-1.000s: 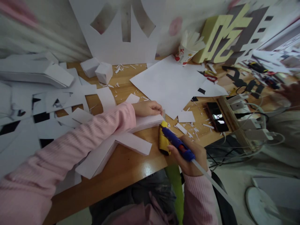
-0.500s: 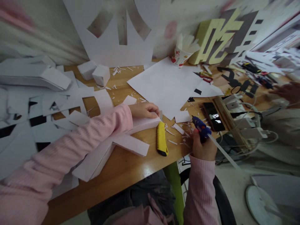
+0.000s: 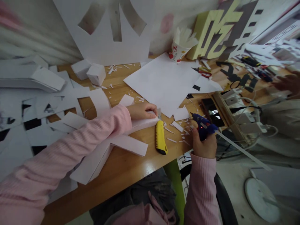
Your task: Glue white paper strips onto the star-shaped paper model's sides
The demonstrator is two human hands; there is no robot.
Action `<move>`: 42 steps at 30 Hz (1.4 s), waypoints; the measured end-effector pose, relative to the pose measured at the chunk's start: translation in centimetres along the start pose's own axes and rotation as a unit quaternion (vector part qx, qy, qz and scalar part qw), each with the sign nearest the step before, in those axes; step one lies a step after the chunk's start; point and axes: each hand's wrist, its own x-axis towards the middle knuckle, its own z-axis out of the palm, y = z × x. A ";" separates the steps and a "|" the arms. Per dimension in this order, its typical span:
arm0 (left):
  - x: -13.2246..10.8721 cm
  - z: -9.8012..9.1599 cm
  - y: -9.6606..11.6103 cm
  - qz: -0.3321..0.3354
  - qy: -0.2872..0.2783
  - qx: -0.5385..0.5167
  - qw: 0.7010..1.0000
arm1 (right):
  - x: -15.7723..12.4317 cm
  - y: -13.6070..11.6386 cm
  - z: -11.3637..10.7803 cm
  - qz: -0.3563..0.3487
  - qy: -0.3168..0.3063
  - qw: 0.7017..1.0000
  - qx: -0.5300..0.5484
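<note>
My left hand (image 3: 143,111) is closed on the far right end of a white foam-board shape (image 3: 126,144), a branching three-dimensional piece lying on the wooden table. Its other arms spread toward the table's front edge, partly under my pink sleeve. A yellow box cutter (image 3: 160,137) lies just right of that end. In my right hand (image 3: 204,146) is a blue hot glue gun (image 3: 203,124), nozzle pointing left, a small red light glowing. A long white glue stick (image 3: 241,150) juts from its back end.
White offcuts (image 3: 177,126) litter the table near the glue gun. A large white sheet (image 3: 161,81), a paper cup of strips (image 3: 179,51) and red-handled pliers (image 3: 203,71) lie farther back. On the right are a phone (image 3: 212,109), power strips (image 3: 249,125) and another person's hand (image 3: 287,83).
The glue gun has turned, so its side and red light now show and its glue stick swings farther right. My left hand keeps its hold. The view has shifted slightly.
</note>
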 end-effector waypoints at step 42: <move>-0.2 0.4 -0.7 -0.015 0.028 0.019 0.999 | -2.2 -8.0 -2.6 -0.130 -0.018 0.960 0.248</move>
